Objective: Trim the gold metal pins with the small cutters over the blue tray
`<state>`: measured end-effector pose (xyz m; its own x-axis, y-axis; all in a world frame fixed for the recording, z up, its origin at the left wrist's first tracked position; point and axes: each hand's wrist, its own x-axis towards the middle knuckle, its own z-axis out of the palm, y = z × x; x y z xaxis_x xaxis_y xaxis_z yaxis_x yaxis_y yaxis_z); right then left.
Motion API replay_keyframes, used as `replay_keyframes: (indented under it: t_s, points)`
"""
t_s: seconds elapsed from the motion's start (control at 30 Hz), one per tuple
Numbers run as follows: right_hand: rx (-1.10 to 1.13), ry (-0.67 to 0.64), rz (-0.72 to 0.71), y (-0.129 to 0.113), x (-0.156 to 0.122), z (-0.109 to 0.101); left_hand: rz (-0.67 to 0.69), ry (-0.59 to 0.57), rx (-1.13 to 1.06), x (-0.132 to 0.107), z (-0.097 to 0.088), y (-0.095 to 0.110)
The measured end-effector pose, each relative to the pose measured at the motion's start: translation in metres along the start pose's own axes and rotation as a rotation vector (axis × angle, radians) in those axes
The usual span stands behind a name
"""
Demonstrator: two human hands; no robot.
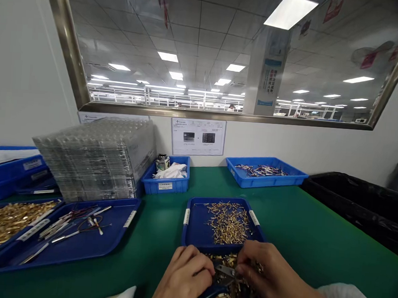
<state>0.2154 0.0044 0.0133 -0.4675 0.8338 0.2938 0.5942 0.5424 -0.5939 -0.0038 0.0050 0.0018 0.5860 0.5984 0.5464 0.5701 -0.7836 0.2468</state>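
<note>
Pliers (pixel 225 271) sit in the left hand (pixel 187 276), tips beside the right hand (pixel 268 268).

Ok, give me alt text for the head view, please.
A left hand holds a blue-handled, pliers-like tool over small metal parts, the right hand close beside it. Just beyond, a blue tray of gold-colored pins sits on a green table.

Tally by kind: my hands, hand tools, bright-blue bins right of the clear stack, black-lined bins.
Hands: 2 (left hand, right hand)
Plier-like tool: 1
Bright-blue bins: 2 (bin with white bundle, bin with wires)
Black-lined bin: 1
Total: 6
</note>
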Motion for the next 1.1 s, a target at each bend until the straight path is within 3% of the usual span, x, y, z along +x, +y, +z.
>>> replay_keyframes:
  t_s: [0.17, 0.47, 0.73, 1.1]
  points:
    - [-0.089, 0.282, 0.028, 0.019, 0.006, 0.001, -0.063, 0.103, -0.043, 0.000, 0.010, -0.006]
    - [-0.241, 0.005, 0.126, 0.026, 0.004, 0.014, -0.157, 0.154, -0.063, -0.001, 0.011, -0.004]
    - [-0.155, 0.011, 0.081, 0.013, 0.003, 0.012, -0.142, 0.105, -0.003, -0.004, 0.016, -0.009]
    - [-0.133, -0.066, 0.007, 0.003, 0.002, 0.009, 0.029, 0.070, 0.045, -0.005, 0.019, -0.013]
